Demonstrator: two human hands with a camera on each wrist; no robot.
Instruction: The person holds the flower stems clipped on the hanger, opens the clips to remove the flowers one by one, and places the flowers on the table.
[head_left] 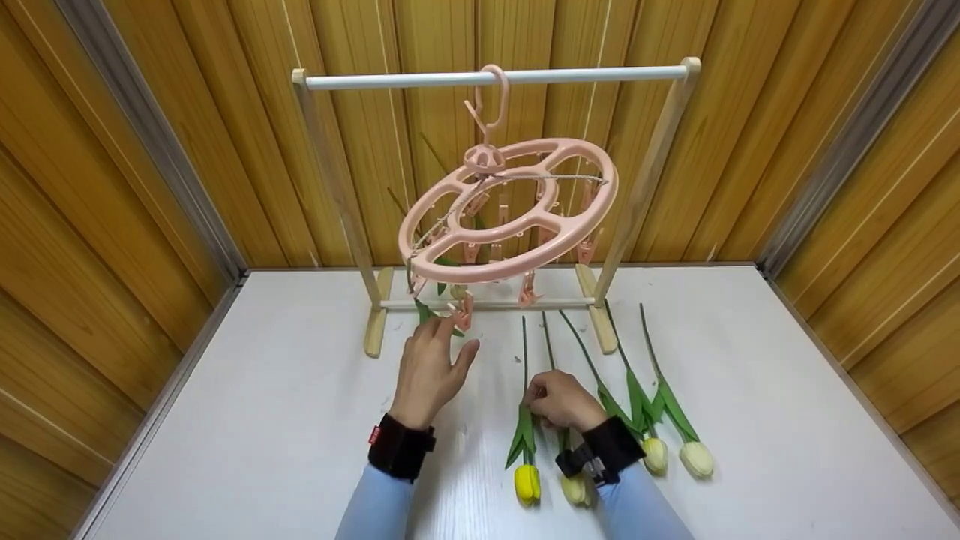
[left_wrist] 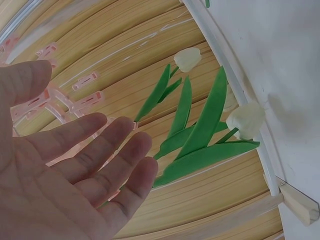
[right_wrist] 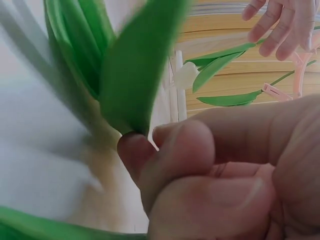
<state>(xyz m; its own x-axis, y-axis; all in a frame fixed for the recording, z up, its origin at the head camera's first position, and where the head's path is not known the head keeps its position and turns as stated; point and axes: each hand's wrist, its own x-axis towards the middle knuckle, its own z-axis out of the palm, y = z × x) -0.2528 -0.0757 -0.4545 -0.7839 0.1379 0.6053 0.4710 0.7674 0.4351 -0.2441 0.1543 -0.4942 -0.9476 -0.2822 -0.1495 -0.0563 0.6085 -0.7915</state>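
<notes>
My right hand (head_left: 562, 401) pinches the stem of a bright yellow tulip (head_left: 527, 484) lying on the white table; its green leaf (right_wrist: 135, 65) rises beside the fingertips in the right wrist view. My left hand (head_left: 431, 371) is raised with fingers extended and holds nothing. It is close to a pink clip (head_left: 465, 311) at the lower front of a round pink clip hanger (head_left: 487, 270). Beyond those fingers, white tulips (left_wrist: 245, 121) hang heads down with green leaves. Their stems are partly hidden behind the left hand in the left wrist view.
The hanger hooks over the white bar (head_left: 405, 79) of a wooden-legged rack (head_left: 652, 165). More pale yellow and cream tulips, one a cream tulip (head_left: 697, 459), lie at the right, stems toward the rack. Wood-patterned walls (head_left: 112, 225) enclose the table (head_left: 300, 450) behind and on both sides.
</notes>
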